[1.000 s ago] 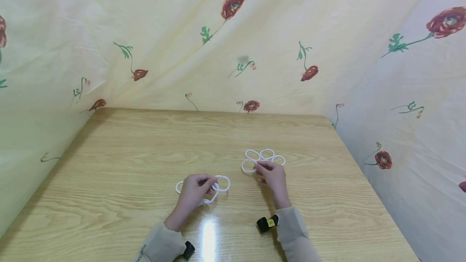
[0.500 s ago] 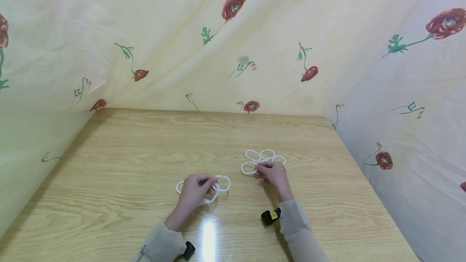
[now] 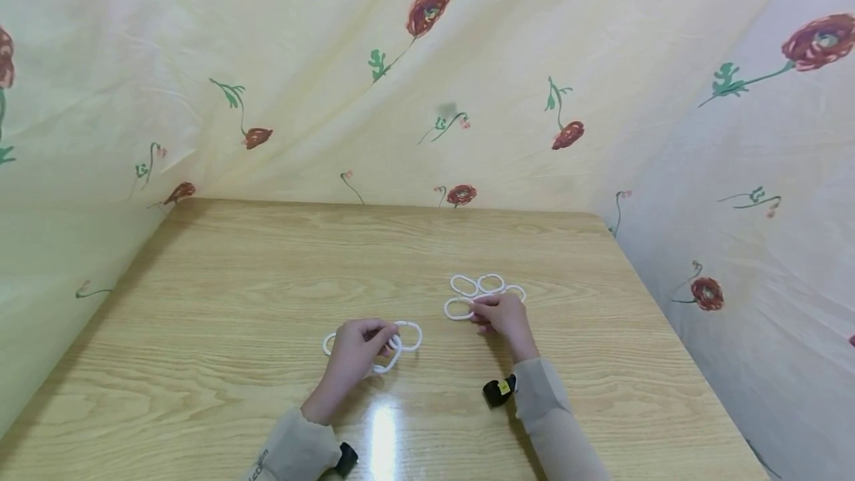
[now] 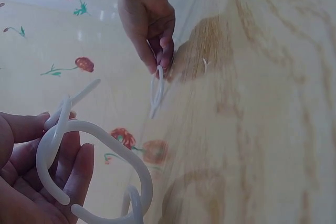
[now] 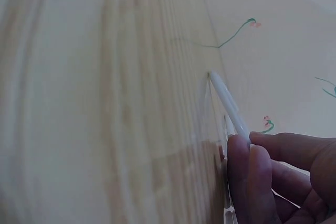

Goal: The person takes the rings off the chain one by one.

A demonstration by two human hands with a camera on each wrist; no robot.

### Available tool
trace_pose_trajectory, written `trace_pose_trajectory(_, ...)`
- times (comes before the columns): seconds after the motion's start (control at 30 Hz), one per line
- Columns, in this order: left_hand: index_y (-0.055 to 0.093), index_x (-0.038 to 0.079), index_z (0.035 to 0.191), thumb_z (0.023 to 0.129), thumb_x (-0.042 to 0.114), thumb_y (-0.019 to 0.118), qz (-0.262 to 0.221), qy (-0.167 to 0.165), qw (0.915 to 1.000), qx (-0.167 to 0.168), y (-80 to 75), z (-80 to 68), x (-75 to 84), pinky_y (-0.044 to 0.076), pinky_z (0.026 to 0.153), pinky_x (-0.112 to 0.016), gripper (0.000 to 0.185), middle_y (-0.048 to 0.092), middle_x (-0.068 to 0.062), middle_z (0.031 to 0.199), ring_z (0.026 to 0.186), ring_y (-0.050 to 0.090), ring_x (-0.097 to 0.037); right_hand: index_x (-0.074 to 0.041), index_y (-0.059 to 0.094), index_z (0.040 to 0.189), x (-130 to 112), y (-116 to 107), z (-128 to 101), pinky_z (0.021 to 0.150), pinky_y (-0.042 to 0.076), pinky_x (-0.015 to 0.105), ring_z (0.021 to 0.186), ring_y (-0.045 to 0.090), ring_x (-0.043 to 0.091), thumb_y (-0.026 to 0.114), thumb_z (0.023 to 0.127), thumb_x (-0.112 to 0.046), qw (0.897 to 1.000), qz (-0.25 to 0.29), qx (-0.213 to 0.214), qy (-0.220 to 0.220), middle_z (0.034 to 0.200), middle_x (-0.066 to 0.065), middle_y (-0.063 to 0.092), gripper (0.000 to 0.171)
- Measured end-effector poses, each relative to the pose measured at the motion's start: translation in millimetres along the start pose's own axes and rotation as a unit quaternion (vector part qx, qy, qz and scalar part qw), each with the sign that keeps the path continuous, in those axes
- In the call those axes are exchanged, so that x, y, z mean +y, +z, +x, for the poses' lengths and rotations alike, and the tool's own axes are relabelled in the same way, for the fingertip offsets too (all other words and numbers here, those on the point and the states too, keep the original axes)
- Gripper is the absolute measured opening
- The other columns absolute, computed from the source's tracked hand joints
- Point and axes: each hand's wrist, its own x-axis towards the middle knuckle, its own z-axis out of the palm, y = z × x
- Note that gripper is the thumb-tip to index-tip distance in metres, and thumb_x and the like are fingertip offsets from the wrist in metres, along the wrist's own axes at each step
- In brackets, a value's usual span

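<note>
Two groups of white plastic rings lie on a wooden table [image 3: 267, 273]. My left hand [image 3: 357, 353] pinches the linked rings [image 3: 407, 336] near the middle front; the left wrist view shows a ring [image 4: 79, 150] lying across its curled fingers. My right hand [image 3: 504, 318] pinches one ring [image 3: 458, 309] at the near left of the loose cluster of rings [image 3: 490, 284]. In the right wrist view its fingertips [image 5: 252, 174] hold that ring [image 5: 228, 100] edge-on just over the wood. The left wrist view also catches the right hand [image 4: 149, 17] with its ring [image 4: 156, 90].
Floral cloth [image 3: 427, 73] hangs close behind the table and down both sides. The table's right edge [image 3: 657, 318] lies near the right hand. Both wrists carry black camera mounts [image 3: 499, 390].
My right hand with its ring has shifted slightly right and away. The left hand and its linked rings have stayed put.
</note>
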Motion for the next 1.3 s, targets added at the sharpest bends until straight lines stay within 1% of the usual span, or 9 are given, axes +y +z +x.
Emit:
trace_pose_trajectory(0.17,0.072,-0.006,0.089,0.092,0.01,0.065,-0.001,0.006,1.0,-0.002,0.0,0.3,-1.2,0.06,0.059,-0.03,0.018,0.071,-0.013,0.076,0.06,0.063,-0.011,0.013,0.068,0.105,2,-4,4,0.049,0.055,0.02,0.051,0.059,0.004,0.066,0.089,-0.001,1.0,-0.002,0.002,-0.005,0.069,0.008,0.072,0.022)
trace_pose_trajectory(0.23,0.072,-0.006,0.09,0.092,0.01,0.065,-0.002,0.009,1.0,-0.003,0.0,0.3,-1.5,0.06,0.059,-0.029,0.018,0.071,-0.013,0.076,0.06,0.063,-0.011,0.011,0.069,0.105,2,-5,6,0.049,0.055,0.019,0.051,0.059,0.004,0.067,0.088,-0.002,1.0,-0.013,0.002,-0.005,0.069,0.007,0.072,0.021)
trace_pose_trajectory(0.5,0.073,-0.005,0.087,0.091,0.009,0.065,0.007,0.017,0.9998,-0.001,-1.0,0.2,0.8,0.059,0.058,-0.029,0.017,0.071,-0.013,0.075,0.059,0.063,-0.011,0.008,0.07,0.102,-1,-9,7,0.053,0.057,0.021,0.056,0.062,0.006,0.067,0.089,-0.005,0.996,-0.082,-0.007,-0.019,0.079,0.016,0.073,0.019)
trace_pose_trajectory(0.67,0.073,-0.005,0.086,0.091,0.01,0.066,0.003,0.021,0.9998,-0.003,-1.1,0.2,2.7,0.059,0.058,-0.03,0.017,0.071,-0.013,0.075,0.058,0.061,-0.01,0.006,0.073,0.096,-5,-11,6,0.054,0.057,0.022,0.058,0.065,0.008,0.067,0.088,-0.008,0.989,-0.145,0.004,-0.04,0.078,0.015,0.074,0.017)
trace_pose_trajectory(0.8,0.073,-0.004,0.088,0.091,0.011,0.066,0.0,0.02,0.9998,-0.008,-0.3,1.8,2.9,0.059,0.058,-0.03,0.017,0.071,-0.014,0.076,0.058,0.061,-0.008,0.004,0.074,0.094,-8,-14,4,0.055,0.057,0.023,0.06,0.066,0.01,0.067,0.087,-0.008,0.986,-0.162,0.013,-0.046,0.079,0.015,0.075,0.015)
trace_pose_trajectory(0.97,0.073,-0.003,0.087,0.091,0.012,0.066,0.009,0.018,0.9998,-0.006,0.4,3.2,3.9,0.056,0.056,-0.026,0.017,0.071,-0.012,0.074,0.057,0.06,-0.009,0.005,0.074,0.096,-11,-15,1,0.057,0.058,0.024,0.06,0.066,0.013,0.066,0.089,-0.008,0.986,-0.155,0.021,-0.054,0.083,0.017,0.075,0.017)
trace_pose_trajectory(1.03,0.073,-0.002,0.086,0.091,0.013,0.066,0.012,0.019,0.9997,-0.006,0.5,3.7,4.8,0.056,0.055,-0.024,0.017,0.071,-0.011,0.075,0.057,0.06,-0.009,0.005,0.073,0.099,-14,-14,-1,0.059,0.06,0.026,0.065,0.068,0.014,0.066,0.09,-0.009,0.989,-0.136,0.013,-0.057,0.087,0.018,0.075,0.018)
trace_pose_trajectory(1.2,0.074,-0.001,0.086,0.091,0.014,0.066,0.015,0.027,0.9995,-0.003,1.0,5.5,8.7,0.053,0.054,-0.018,0.018,0.071,-0.01,0.075,0.058,0.06,-0.009,0.006,0.07,0.107,-22,-9,-10,0.066,0.062,0.03,0.078,0.071,0.013,0.066,0.092,-0.012,0.994,-0.074,-0.035,-0.071,0.094,0.018,0.074,0.024)
trace_pose_trajectory(1.3,0.073,-0.002,0.086,0.091,0.014,0.067,0.013,0.03,0.9995,0.002,1.5,7.2,11.5,0.051,0.052,-0.016,0.017,0.071,-0.011,0.075,0.057,0.06,-0.009,0.006,0.069,0.111,-26,-6,-15,0.069,0.062,0.033,0.083,0.07,0.013,0.066,0.092,-0.013,0.992,-0.048,-0.072,-0.093,0.098,0.017,0.074,0.027)
